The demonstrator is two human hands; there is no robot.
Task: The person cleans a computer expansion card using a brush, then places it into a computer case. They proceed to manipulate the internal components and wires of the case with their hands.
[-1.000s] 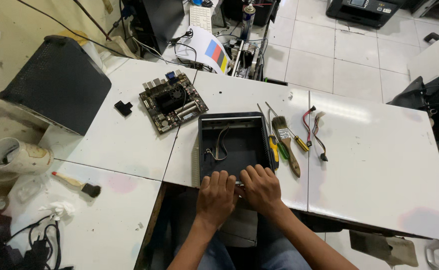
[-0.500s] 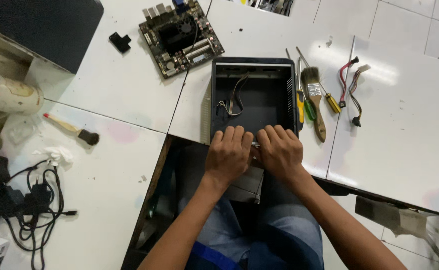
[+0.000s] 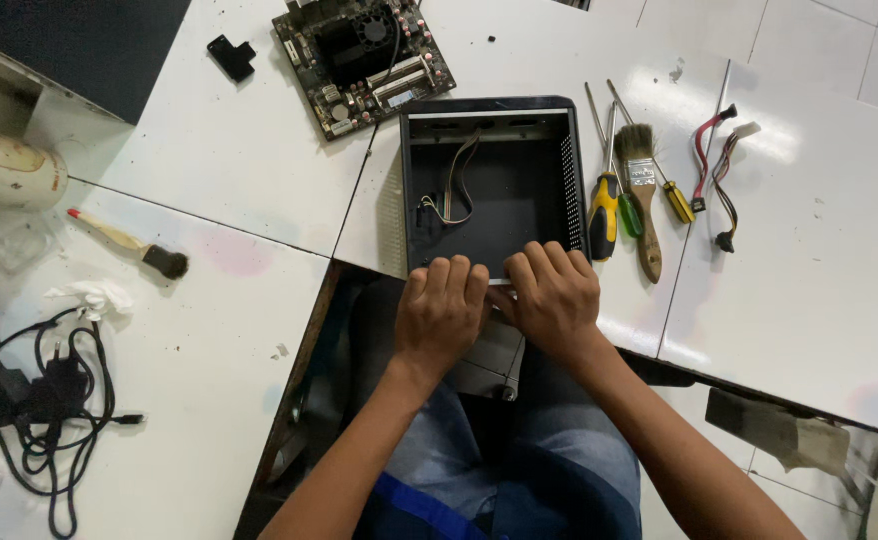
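Observation:
A small black computer case (image 3: 489,185) lies open on the white table, with loose coloured wires (image 3: 449,195) inside. My left hand (image 3: 442,310) and my right hand (image 3: 555,296) sit side by side at the case's near edge, fingers curled down onto it. Under the hands, over my lap, a grey metal panel (image 3: 489,360) sticks out from the case; the hands cover where it meets the edge. Whether the fingers grip the edge or only press on it is hidden.
A bare motherboard (image 3: 364,60) with a fan lies behind the case. Screwdrivers (image 3: 604,210), a paintbrush (image 3: 642,190) and loose cables (image 3: 724,170) lie to the right. At the left are a small brush (image 3: 129,245), crumpled tissue (image 3: 89,295) and a tangle of black cords (image 3: 39,400).
The view has tipped further down and closer over the case. Both hands stay together at the case's near edge, barely shifted.

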